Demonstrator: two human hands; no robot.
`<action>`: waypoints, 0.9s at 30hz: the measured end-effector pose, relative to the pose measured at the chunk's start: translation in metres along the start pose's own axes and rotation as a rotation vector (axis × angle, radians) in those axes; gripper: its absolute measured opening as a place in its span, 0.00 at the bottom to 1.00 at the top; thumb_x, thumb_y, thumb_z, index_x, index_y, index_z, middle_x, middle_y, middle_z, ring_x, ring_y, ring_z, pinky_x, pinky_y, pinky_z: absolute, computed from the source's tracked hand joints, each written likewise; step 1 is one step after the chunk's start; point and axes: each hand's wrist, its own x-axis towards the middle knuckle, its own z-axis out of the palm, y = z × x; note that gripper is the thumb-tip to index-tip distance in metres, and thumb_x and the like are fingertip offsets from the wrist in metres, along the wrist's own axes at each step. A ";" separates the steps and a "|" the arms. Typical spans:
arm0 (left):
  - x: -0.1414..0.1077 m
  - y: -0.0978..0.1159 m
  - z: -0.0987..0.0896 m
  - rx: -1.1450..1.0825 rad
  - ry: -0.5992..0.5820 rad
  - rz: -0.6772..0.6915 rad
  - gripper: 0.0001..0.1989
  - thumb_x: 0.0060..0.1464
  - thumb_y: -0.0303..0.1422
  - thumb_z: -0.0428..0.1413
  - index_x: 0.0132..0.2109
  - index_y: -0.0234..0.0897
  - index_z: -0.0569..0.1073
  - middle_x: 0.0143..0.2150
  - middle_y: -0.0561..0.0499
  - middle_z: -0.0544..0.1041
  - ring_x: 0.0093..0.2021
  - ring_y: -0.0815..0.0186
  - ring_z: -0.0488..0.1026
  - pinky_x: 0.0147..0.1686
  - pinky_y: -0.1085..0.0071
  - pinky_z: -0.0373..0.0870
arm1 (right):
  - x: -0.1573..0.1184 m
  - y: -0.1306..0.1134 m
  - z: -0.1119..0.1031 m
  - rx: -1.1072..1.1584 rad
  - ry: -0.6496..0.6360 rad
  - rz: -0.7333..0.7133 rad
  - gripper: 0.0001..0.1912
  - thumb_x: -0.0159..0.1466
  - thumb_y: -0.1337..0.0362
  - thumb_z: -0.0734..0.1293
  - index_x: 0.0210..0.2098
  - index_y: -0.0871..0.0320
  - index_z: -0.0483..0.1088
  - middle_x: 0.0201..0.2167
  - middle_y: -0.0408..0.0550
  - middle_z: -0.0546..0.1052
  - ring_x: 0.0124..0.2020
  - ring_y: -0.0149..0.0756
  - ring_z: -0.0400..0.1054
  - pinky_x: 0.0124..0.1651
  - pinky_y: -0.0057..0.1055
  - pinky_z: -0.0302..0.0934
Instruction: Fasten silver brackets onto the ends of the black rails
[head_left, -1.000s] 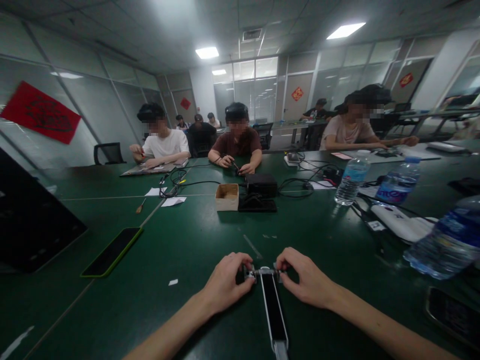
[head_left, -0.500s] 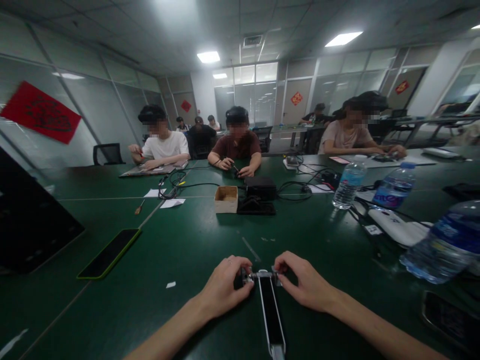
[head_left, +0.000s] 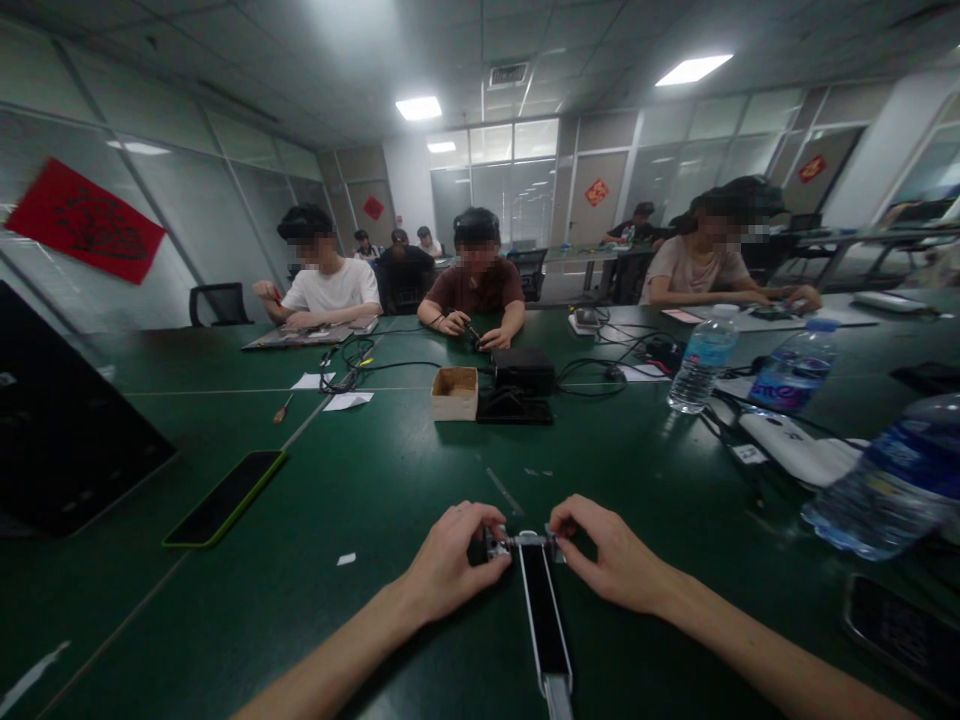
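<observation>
A long, narrow silver-framed piece with a black top [head_left: 545, 610] lies on the table in front of me, with a short crossbar at its far end. My left hand [head_left: 456, 560] is closed, thumb and fingers pinching a small shiny end piece [head_left: 496, 543] at the crossbar's left. On the opposite side my right hand [head_left: 609, 552] is closed in a pinch around a similar small piece [head_left: 557, 546] at the right end, partly hidden by the fingers. The exact kind of the object cannot be made out.
A small open cardboard box [head_left: 454, 395] and a black stand [head_left: 515, 408] are beyond my hands. A green-edged phone [head_left: 225, 498] lies to the left. Water bottles [head_left: 896, 480] and a dark phone [head_left: 900, 630] are at the right. Several people sit across the table.
My hands keep their pinch at both ends of the crossbar, with hardly any movement. The whole view has shifted slightly.
</observation>
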 end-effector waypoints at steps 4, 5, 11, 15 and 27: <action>-0.001 0.000 0.000 0.019 -0.005 -0.021 0.16 0.49 0.28 0.61 0.46 0.38 0.68 0.39 0.52 0.74 0.38 0.63 0.69 0.40 0.67 0.65 | -0.001 0.003 0.002 0.006 0.009 -0.012 0.06 0.62 0.69 0.61 0.39 0.59 0.67 0.36 0.49 0.71 0.36 0.36 0.66 0.39 0.35 0.64; -0.001 0.001 0.000 0.014 -0.014 -0.023 0.16 0.49 0.28 0.61 0.46 0.38 0.68 0.39 0.52 0.74 0.38 0.63 0.69 0.39 0.67 0.65 | -0.001 0.003 0.003 0.007 0.011 -0.014 0.06 0.62 0.69 0.61 0.39 0.59 0.67 0.36 0.49 0.71 0.36 0.36 0.66 0.39 0.35 0.64; 0.000 0.003 0.000 0.002 0.001 -0.034 0.15 0.50 0.29 0.60 0.46 0.39 0.68 0.40 0.52 0.75 0.39 0.62 0.70 0.40 0.66 0.65 | -0.002 0.000 0.003 -0.088 0.076 -0.040 0.06 0.62 0.69 0.60 0.38 0.59 0.67 0.34 0.50 0.71 0.35 0.37 0.65 0.37 0.35 0.61; -0.001 0.003 0.000 -0.002 0.001 -0.021 0.16 0.50 0.28 0.60 0.46 0.39 0.67 0.40 0.52 0.75 0.38 0.62 0.70 0.40 0.66 0.65 | -0.006 -0.019 0.004 -0.135 0.059 -0.119 0.07 0.62 0.68 0.59 0.37 0.59 0.68 0.30 0.48 0.71 0.31 0.36 0.64 0.35 0.33 0.58; -0.002 0.005 -0.002 -0.014 0.065 0.050 0.09 0.55 0.28 0.54 0.45 0.38 0.68 0.37 0.52 0.74 0.37 0.63 0.70 0.39 0.67 0.65 | -0.003 -0.071 -0.017 -0.330 -0.421 0.240 0.15 0.65 0.56 0.59 0.49 0.49 0.68 0.38 0.50 0.77 0.37 0.48 0.71 0.35 0.37 0.58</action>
